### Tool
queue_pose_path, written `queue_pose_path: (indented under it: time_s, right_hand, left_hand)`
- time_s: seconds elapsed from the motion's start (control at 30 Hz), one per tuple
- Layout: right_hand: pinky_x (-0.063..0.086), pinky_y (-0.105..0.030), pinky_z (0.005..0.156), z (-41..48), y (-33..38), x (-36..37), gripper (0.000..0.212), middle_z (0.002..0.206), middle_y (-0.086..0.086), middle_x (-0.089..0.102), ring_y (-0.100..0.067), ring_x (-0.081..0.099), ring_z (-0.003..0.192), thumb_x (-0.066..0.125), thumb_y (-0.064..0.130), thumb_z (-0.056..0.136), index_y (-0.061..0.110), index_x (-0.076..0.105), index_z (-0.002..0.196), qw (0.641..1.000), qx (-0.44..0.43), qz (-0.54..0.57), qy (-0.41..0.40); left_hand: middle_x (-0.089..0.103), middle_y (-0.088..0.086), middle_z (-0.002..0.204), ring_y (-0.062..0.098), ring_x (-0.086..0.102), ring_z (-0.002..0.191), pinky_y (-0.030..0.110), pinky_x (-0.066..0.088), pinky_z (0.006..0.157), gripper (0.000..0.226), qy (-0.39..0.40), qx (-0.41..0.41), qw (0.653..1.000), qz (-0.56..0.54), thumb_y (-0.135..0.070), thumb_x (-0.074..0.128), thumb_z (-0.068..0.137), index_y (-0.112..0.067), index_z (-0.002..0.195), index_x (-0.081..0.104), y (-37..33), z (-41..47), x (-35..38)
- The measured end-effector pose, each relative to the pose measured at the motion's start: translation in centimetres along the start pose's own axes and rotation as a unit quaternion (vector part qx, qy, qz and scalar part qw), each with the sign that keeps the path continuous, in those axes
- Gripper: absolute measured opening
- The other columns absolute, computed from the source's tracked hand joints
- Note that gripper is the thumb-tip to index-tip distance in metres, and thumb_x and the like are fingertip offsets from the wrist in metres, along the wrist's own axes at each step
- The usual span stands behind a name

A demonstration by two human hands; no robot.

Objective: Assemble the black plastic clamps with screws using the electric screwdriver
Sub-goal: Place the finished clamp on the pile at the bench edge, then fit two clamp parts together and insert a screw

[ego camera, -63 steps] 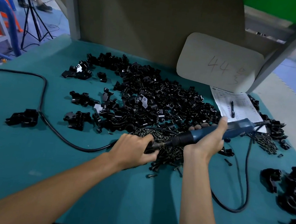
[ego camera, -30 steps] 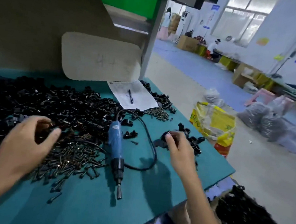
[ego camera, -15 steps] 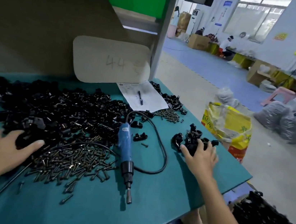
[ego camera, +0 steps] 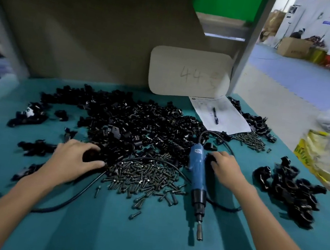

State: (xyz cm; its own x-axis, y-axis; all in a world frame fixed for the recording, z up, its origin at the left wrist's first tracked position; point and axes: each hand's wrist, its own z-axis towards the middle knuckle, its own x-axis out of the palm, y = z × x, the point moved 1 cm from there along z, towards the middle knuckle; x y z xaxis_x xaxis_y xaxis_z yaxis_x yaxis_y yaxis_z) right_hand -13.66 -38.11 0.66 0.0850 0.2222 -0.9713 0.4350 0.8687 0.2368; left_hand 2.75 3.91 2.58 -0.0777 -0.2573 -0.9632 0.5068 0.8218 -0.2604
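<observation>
On the table (ego camera: 144,243), the screwdriver (ego camera: 196,168) lies flat, bit toward the person, with the screws (ego camera: 144,177) heaped just to its left.
Left hand (ego camera: 71,159) curls thumb and fingers round a clamp (ego camera: 91,154) at the near edge of the clamp pile (ego camera: 138,125), beside the screws. Right hand (ego camera: 226,169) curls its fingers over a second clamp (ego camera: 210,158) just right of the screwdriver's blue body. More clamps (ego camera: 290,187) sit farther right.
</observation>
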Motion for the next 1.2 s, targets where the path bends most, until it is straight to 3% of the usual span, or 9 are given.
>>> queue_pose_path:
  time_s: [0.2,0.27,0.33,0.5,0.63,0.77,0.87,1.0,1.2]
  right_hand:
    - [0.054,-0.048,0.081,-1.2,-0.1,-0.3,0.032,0.115,-0.017,0.065,-0.034,0.062,0.095,0.048,0.018,0.108,0.009,0.050,0.139,0.978,0.054,0.174,-0.097]
    - [0.056,-0.047,0.072,-1.9,0.0,-1.0,0.031,0.104,-0.010,0.062,-0.024,0.059,0.081,0.048,0.024,0.108,0.012,0.050,0.137,0.968,0.072,0.216,-0.104]
    - [0.053,-0.041,0.067,-2.5,0.3,-1.7,0.032,0.100,-0.008,0.062,-0.018,0.055,0.077,0.048,0.028,0.108,0.014,0.051,0.137,0.963,0.073,0.233,-0.112]
    - [0.052,-0.044,0.084,-4.2,1.9,-3.0,0.037,0.108,-0.002,0.065,-0.021,0.060,0.094,0.050,0.034,0.107,0.015,0.054,0.139,0.942,0.058,0.293,-0.153]
    - [0.055,-0.033,0.074,-5.7,5.3,-4.0,0.023,0.102,0.002,0.068,-0.013,0.062,0.079,0.051,0.021,0.108,0.018,0.061,0.128,0.859,0.034,0.493,-0.134]
    - [0.058,-0.029,0.074,-8.2,11.3,-3.8,0.034,0.096,0.000,0.065,-0.011,0.062,0.080,0.051,0.014,0.106,0.038,0.071,0.118,0.765,-0.028,0.643,-0.003]
    - [0.057,-0.031,0.084,-10.0,16.4,-2.4,0.027,0.107,-0.003,0.058,-0.014,0.061,0.092,0.058,0.027,0.102,0.044,0.068,0.119,0.738,-0.069,0.666,0.087]
    - [0.054,-0.024,0.077,-10.3,19.9,-1.4,0.032,0.100,0.005,0.064,-0.002,0.063,0.086,0.074,0.034,0.092,0.041,0.062,0.121,0.747,-0.091,0.658,0.036]
    - [0.050,-0.021,0.067,-9.3,19.4,-2.1,0.023,0.091,0.003,0.066,-0.007,0.062,0.078,0.068,0.022,0.099,0.031,0.064,0.120,0.695,-0.057,0.717,0.009]
  left_hand:
    - [0.060,-0.021,0.086,0.013,0.059,0.088,0.047,0.044,0.093,0.013,-0.084,0.019,0.990,-0.109,-0.038,0.064,0.096,-0.028,0.097,0.072,-0.1,-0.4,-0.9]
    - [0.053,-0.028,0.076,-0.003,0.047,0.059,0.043,0.051,0.079,0.011,-0.093,0.013,0.988,-0.123,-0.034,0.064,0.097,-0.026,0.096,0.071,-0.2,-0.3,-1.1]
    - [0.057,-0.024,0.071,-0.004,0.044,0.052,0.027,0.046,0.060,0.011,-0.098,0.001,0.987,-0.126,-0.031,0.063,0.098,-0.024,0.098,0.071,-0.4,-0.3,-1.2]
    - [0.069,-0.015,0.081,-0.001,0.062,0.069,0.018,0.041,0.060,0.014,-0.148,-0.052,0.964,-0.213,-0.030,0.057,0.102,-0.025,0.097,0.069,-0.7,-0.3,-1.7]
    - [0.073,-0.017,0.086,0.018,0.065,0.071,0.037,0.052,0.066,0.014,-0.143,-0.068,0.932,-0.326,-0.035,0.057,0.102,-0.031,0.094,0.068,-1.3,-0.1,-2.7]
    - [0.076,-0.003,0.084,0.019,0.072,0.082,0.033,0.059,0.067,0.011,-0.097,-0.120,0.832,-0.533,-0.022,0.062,0.100,-0.018,0.097,0.071,-4.3,0.7,-3.3]
    - [0.075,0.004,0.083,0.018,0.073,0.080,0.028,0.059,0.061,0.009,-0.045,-0.129,0.767,-0.627,-0.013,0.061,0.099,-0.010,0.098,0.070,-7.9,0.8,-3.6]
    - [0.075,0.004,0.085,0.010,0.073,0.073,0.023,0.057,0.058,0.009,-0.018,-0.093,0.783,-0.615,-0.009,0.057,0.102,-0.010,0.100,0.066,-11.6,-0.3,-3.4]
    - [0.072,0.004,0.114,0.016,0.071,0.105,0.025,0.058,0.082,0.029,0.147,0.052,0.806,-0.572,-0.023,0.068,0.094,-0.017,0.122,0.065,-12.3,-2.4,-4.8]
